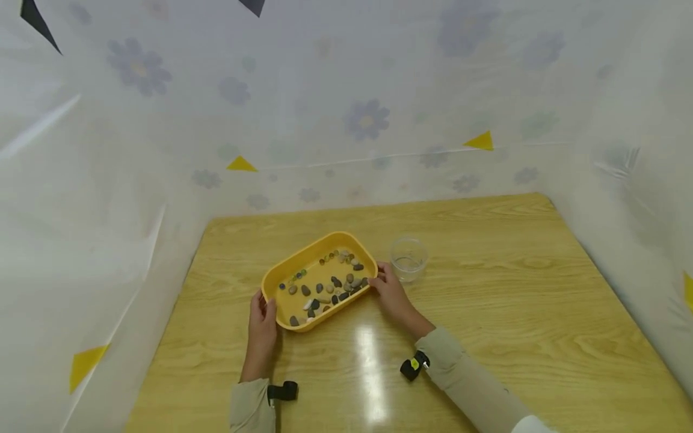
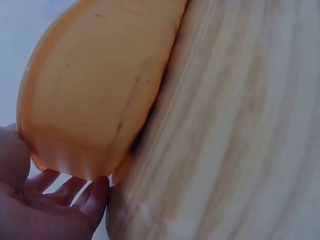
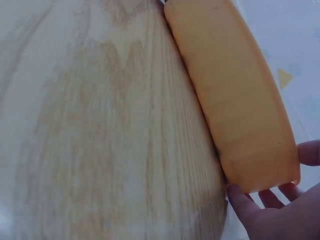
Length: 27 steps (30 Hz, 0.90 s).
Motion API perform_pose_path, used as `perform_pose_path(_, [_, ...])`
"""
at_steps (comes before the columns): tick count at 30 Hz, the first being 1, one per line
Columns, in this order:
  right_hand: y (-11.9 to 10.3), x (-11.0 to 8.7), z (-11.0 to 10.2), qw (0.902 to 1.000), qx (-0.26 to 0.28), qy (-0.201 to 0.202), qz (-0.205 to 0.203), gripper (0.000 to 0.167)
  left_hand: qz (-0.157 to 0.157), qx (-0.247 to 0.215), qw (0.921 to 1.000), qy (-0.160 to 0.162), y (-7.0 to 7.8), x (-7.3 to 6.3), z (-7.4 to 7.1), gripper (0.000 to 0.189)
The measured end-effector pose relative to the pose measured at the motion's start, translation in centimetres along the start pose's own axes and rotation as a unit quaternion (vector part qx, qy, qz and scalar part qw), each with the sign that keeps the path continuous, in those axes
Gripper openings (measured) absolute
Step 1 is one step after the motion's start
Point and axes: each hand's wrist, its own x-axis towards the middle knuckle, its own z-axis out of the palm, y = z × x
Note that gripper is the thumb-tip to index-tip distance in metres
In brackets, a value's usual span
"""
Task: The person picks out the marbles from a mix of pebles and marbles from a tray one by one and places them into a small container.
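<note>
A yellow plastic tray [image 1: 326, 272] sits at an angle on the wooden table, its base at or close to the surface. Dark and pale pebbles [image 1: 305, 290] lie mostly along its near side, with small glass marbles [image 1: 299, 274] farther back. My left hand [image 1: 262, 325] grips the tray's left end, thumb at the rim and fingers against the outer wall, as the left wrist view also shows. At the opposite end, my right hand [image 1: 391, 294] holds the rim and wall the same way. In the right wrist view, its fingertips [image 3: 237, 192] touch the tray's lower edge.
A clear round container [image 1: 408, 260] stands just beyond my right hand. The wooden table [image 1: 487, 337] reaches back to a pale flowered sheet [image 1: 368, 120], which carries yellow tape pieces [image 1: 242, 164]. More sheeting hangs at both sides.
</note>
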Motion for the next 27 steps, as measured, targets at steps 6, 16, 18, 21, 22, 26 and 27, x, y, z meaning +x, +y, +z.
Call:
perform_pose_path(6, [-0.3,-1.0,-0.2,0.9983,0.052,-0.029,0.001,0.037,0.016,-0.005,0.9998,-0.013,0.1,-0.3,-0.3,0.047])
perform_pose_path(16, [-3.7,-4.1,0.1,0.9963,0.066,-0.049,0.026,0.044,0.002,0.006,0.9999,-0.014,0.2,-1.6,-1.3,0.043])
perform_pose_path(18, [-3.8,-4.6,0.0,0.9962,0.064,-0.053,0.026,0.043,-0.004,0.012,0.9998,-0.012,0.2,-1.8,-1.3,0.042])
perform_pose_path(21, [-3.9,-5.1,-0.4,0.9958,0.059,-0.061,0.035,0.044,-0.008,0.021,0.9997,-0.013,0.4,-2.1,-1.1,0.042])
perform_pose_path(22, [-3.8,-5.2,-0.6,0.9954,0.057,-0.064,0.041,0.045,-0.008,0.023,0.9996,-0.015,0.4,-2.3,-1.0,0.042])
perform_pose_path(26, [-2.8,-5.4,-1.4,0.9948,0.032,-0.068,0.069,0.049,-0.005,0.022,0.9992,-0.034,0.7,-2.7,-0.9,0.041])
perform_pose_path(27, [-2.4,-5.3,-1.6,0.9947,0.024,-0.068,0.073,0.050,-0.003,0.021,0.9990,-0.040,0.8,-2.7,-0.8,0.041])
